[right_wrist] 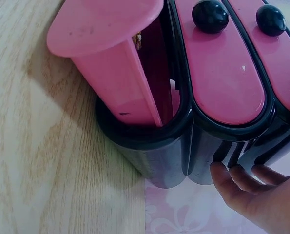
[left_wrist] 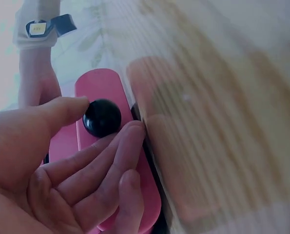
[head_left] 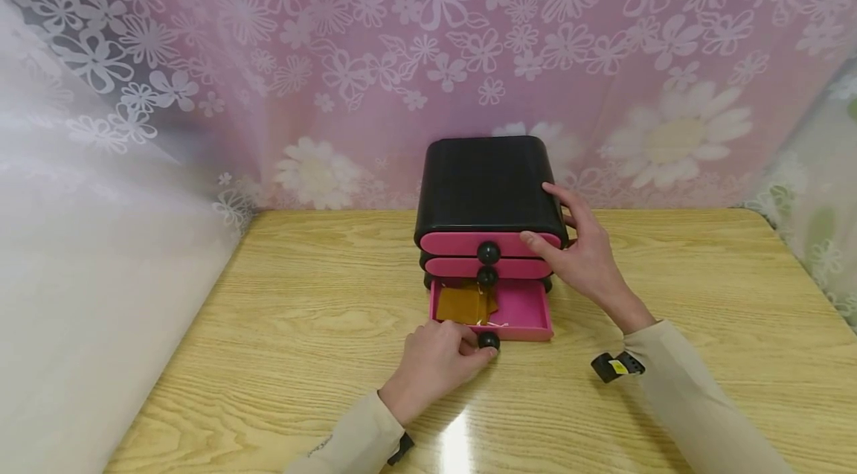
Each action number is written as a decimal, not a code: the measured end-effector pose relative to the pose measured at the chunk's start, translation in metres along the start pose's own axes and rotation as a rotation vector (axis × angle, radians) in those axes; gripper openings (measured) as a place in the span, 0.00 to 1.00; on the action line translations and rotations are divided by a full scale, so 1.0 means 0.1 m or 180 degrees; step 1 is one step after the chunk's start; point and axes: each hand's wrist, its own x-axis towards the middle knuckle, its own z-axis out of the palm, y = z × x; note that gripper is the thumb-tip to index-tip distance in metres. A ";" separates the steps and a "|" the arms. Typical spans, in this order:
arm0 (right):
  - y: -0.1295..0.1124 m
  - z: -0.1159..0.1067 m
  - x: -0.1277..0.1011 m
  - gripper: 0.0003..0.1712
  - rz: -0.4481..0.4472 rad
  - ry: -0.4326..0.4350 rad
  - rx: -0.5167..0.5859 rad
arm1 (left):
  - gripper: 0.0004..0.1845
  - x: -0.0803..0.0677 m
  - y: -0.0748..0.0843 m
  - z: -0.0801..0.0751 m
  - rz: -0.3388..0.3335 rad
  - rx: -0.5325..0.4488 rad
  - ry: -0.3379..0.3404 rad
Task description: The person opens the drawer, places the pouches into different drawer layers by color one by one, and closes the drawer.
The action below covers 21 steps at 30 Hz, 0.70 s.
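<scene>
Drawer [head_left: 515,308] work is mid-step, by my reading: the left hand [head_left: 435,366] pinches the knob [head_left: 488,341] of the bottom one, part-open under the chest [head_left: 489,187], which the right hand [head_left: 582,251] steadies with straight fingers; next needs a straight, level slide.

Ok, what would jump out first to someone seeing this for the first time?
The black chest with pink drawers, mid-table against the flowered curtain. Its bottom drawer stands pulled out, amber sheets inside. The left hand pinches that drawer's black knob; the right hand rests on the chest's right side.
</scene>
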 end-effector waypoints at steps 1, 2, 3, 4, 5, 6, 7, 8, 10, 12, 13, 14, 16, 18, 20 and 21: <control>0.00 0.00 0.00 0.45 -0.0002 0.0002 0.0000 | 0.18 0.00 0.00 0.01 -0.0011 0.0019 0.0016; 0.00 0.00 0.00 0.45 -0.0003 0.0002 -0.0003 | 0.18 0.00 0.01 0.01 -0.0013 0.0039 0.0029; 0.00 0.00 0.00 0.45 -0.0001 0.0001 -0.0008 | 0.18 0.00 0.01 0.02 -0.0015 0.0047 0.0040; 0.00 0.00 0.00 0.45 0.0000 0.0003 -0.0016 | 0.18 0.00 0.01 0.02 -0.0010 0.0064 0.0055; 0.00 0.00 0.00 0.45 0.0002 0.0002 -0.0019 | 0.18 0.00 0.01 0.02 -0.0004 0.0076 0.0070; 0.00 0.00 0.00 0.45 0.0004 0.0003 -0.0027 | 0.18 0.00 0.01 0.02 -0.0004 0.0079 0.0082; 0.00 0.00 0.00 0.45 0.0003 0.0003 -0.0033 | 0.18 0.00 0.01 0.02 -0.0002 0.0087 0.0110; 0.00 0.00 0.00 0.45 0.0001 0.0004 -0.0039 | 0.18 0.00 0.01 0.02 0.0012 0.0101 0.0147; -0.01 0.00 0.00 0.45 -0.0008 0.0009 -0.0040 | 0.17 0.01 0.01 0.02 0.0015 0.0116 0.0208; -0.01 0.00 0.00 0.45 -0.0013 0.0012 -0.0040 | 0.17 0.01 0.01 0.02 0.0021 0.0155 0.0282; -0.01 0.00 0.00 0.45 -0.0017 0.0015 -0.0041 | 0.17 0.01 0.01 0.02 0.0024 0.0181 0.0316; 0.00 0.00 0.00 0.45 -0.0020 0.0020 -0.0042 | 0.17 0.02 0.01 0.02 0.0021 0.0201 0.0337; 0.00 0.00 0.00 0.45 -0.0026 0.0026 -0.0041 | 0.18 0.02 0.01 0.02 0.0001 0.0225 0.0373; 0.00 0.00 0.00 0.45 -0.0035 0.0031 -0.0037 | 0.18 0.03 0.00 0.02 -0.0010 0.0248 0.0395; 0.00 0.00 0.00 0.45 -0.0045 0.0040 -0.0040 | 0.19 0.04 0.00 0.02 -0.0032 0.0246 0.0399; 0.00 0.00 0.00 0.45 -0.0045 0.0038 -0.0041 | 0.19 0.05 0.00 0.02 -0.0029 0.0249 0.0409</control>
